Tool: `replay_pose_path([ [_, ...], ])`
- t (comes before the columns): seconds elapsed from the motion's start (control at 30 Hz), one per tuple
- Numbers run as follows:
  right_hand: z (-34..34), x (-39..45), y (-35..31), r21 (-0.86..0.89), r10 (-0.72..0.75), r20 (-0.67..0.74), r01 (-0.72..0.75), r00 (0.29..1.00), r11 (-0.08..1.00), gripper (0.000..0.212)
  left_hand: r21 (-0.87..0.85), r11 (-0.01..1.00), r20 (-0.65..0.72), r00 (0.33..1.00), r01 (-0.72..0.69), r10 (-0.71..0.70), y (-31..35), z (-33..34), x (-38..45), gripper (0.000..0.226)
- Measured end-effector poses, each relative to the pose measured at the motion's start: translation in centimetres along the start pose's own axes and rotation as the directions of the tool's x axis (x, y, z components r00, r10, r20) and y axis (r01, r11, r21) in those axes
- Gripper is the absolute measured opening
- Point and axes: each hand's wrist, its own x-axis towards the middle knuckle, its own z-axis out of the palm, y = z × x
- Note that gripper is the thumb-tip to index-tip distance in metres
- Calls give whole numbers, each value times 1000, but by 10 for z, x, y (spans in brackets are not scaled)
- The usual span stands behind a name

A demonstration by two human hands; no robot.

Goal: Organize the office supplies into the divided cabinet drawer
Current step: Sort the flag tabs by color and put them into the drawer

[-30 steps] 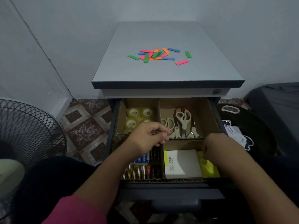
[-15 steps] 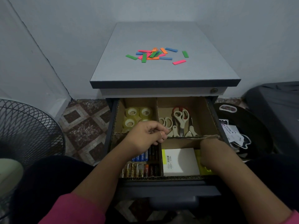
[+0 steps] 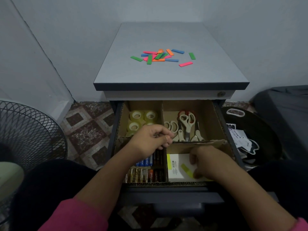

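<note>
The open drawer (image 3: 166, 183) is split by a cardboard divider (image 3: 205, 144) into four compartments. Tape rolls (image 3: 143, 116) fill the back left one, scissors (image 3: 186, 124) the back right, batteries (image 3: 143, 175) the front left. In the front right lies a white pack (image 3: 175, 164). My right hand (image 3: 206, 162) is over it and pinches a yellow-green strip (image 3: 185, 168). My left hand (image 3: 150, 140) is curled on the divider where its walls cross. Several coloured strips (image 3: 160, 56) lie scattered on the cabinet top (image 3: 170, 75).
A black wire fan guard (image 3: 25, 130) stands on the tiled floor at the left. A dark round bag with papers (image 3: 246, 139) lies on the floor right of the drawer. Walls close in behind the cabinet.
My right hand has moved left and nearer inside the front right compartment, and a yellow-green strip now shows in its fingers over the white pack. My left hand has stayed on the divider.
</note>
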Motion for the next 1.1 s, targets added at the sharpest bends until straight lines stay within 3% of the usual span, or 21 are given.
replay_pose_path([
  [0.3, 3, 0, -10, -26, -205, -27, 205, 978, 978, 44, 2, 1000, -2, 1000, -12, 12, 0, 0, 0, 18],
  [0.6, 13, 5, -20, -62, -265, -182, 258, 947, 964, 44, -2, 1000, -8, 1000, -7, 7, -1, 1, 0, 18],
  [0.73, 13, 7, -20, -64, -260, -258, 252, 931, 966, 32, -3, 1000, -12, 1000, -5, 5, -2, 1, 1, 19],
  [0.83, 15, 7, -18, -92, -245, -241, 229, 939, 969, 22, 0, 1000, -17, 1000, -10, 10, -2, 1, 1, 19],
  [1.1, 17, 8, -23, -142, -270, -247, 241, 931, 960, 22, -8, 1000, -12, 1000, -21, 21, -3, 2, 2, 22],
])
